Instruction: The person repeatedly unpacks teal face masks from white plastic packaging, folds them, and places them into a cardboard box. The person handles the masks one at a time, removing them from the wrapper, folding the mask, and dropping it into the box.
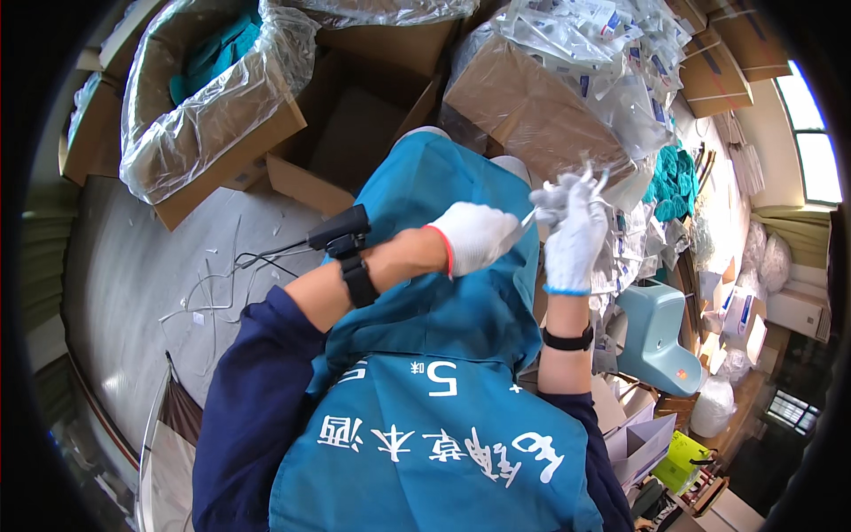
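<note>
My left hand (pixel 477 238), in a white knit glove with a red cuff, is closed above my lap. Its fingertips meet a thin white sliver (pixel 529 218) pointing toward the other hand; its kind cannot be made out. Close by on the right is my right hand (pixel 574 229), in a white glove with a blue cuff. Motion smears its fingers, and something pale or clear seems to be among them. Under both hands a teal apron (pixel 461 310) covers my lap.
An open carton (pixel 363 97) stands ahead. At its left is a plastic-lined carton (pixel 213 124) with teal items (pixel 217 58). Clear packets (pixel 612 44) heap over a carton at the right. A blue-green plastic stool (pixel 651 332) and teal pile (pixel 674 182) are further right. Cables (pixel 208 288) cross the floor.
</note>
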`<action>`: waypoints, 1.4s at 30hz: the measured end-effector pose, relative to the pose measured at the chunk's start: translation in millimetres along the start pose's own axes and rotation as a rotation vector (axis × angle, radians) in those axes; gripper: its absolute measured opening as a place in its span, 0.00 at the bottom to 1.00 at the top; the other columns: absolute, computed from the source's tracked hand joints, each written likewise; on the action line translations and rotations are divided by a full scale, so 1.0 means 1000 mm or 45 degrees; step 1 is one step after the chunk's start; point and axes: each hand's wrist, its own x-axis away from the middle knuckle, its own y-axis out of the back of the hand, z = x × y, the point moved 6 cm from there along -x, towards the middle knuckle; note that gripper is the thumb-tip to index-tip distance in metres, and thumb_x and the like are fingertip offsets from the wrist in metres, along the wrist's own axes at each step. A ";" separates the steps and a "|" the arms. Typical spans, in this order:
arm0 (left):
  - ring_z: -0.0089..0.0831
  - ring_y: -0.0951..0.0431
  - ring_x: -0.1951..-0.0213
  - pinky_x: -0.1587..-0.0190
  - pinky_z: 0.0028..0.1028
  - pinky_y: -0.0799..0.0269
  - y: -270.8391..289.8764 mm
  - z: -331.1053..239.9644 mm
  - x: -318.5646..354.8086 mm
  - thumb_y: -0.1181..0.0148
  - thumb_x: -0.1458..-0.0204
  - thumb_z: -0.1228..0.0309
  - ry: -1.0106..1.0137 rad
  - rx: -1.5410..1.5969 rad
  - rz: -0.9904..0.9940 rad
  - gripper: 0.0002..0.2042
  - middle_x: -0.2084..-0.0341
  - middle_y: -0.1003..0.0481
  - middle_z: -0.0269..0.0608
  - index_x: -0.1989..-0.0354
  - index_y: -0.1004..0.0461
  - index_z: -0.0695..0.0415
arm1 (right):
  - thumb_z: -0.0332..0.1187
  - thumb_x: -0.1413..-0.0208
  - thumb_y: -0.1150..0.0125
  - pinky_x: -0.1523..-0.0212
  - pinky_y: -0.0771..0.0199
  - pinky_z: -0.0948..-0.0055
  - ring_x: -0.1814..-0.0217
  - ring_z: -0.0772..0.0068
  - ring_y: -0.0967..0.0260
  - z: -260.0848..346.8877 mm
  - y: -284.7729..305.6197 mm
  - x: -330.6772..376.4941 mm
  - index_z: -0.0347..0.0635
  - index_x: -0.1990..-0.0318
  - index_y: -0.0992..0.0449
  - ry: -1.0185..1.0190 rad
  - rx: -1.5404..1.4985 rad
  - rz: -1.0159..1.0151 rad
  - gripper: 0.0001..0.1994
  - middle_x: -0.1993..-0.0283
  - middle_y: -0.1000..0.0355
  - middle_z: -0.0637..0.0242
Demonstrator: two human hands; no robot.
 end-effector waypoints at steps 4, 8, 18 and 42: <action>0.59 0.22 0.63 0.62 0.46 0.26 0.002 0.009 0.022 0.51 0.36 0.64 -0.002 0.256 0.059 0.12 0.68 0.23 0.58 0.57 0.25 0.59 | 0.26 0.32 0.50 0.60 0.27 0.77 0.62 0.74 0.25 0.001 -0.041 0.043 0.32 0.51 0.27 0.412 0.720 0.576 0.08 0.59 0.22 0.61; 0.62 0.25 0.61 0.61 0.46 0.28 -0.004 0.007 0.045 0.54 0.32 0.59 -0.052 0.334 0.181 0.17 0.64 0.24 0.63 0.56 0.27 0.61 | 0.31 0.33 0.45 0.64 0.28 0.71 0.68 0.72 0.29 -0.007 -0.032 0.068 0.35 0.52 0.23 0.473 1.293 0.833 0.10 0.67 0.23 0.63; 0.34 0.34 0.75 0.68 0.33 0.34 0.012 -0.055 0.115 0.53 0.33 0.65 -0.514 1.193 0.458 0.15 0.78 0.31 0.43 0.68 0.29 0.64 | 0.36 0.38 0.36 0.68 0.31 0.83 0.69 0.87 0.33 0.023 -0.027 0.151 0.34 0.59 0.20 -0.882 0.545 1.349 0.12 0.69 0.24 0.73; 0.17 0.33 0.71 0.67 0.20 0.34 0.002 0.025 0.021 0.54 0.32 0.56 -0.142 1.499 -0.276 0.20 0.68 0.25 0.33 0.52 0.21 0.60 | 0.47 0.28 0.58 0.91 0.52 0.75 0.92 0.82 0.57 0.024 -0.021 0.061 0.59 0.80 0.42 -0.821 -0.798 0.485 0.22 0.90 0.55 0.81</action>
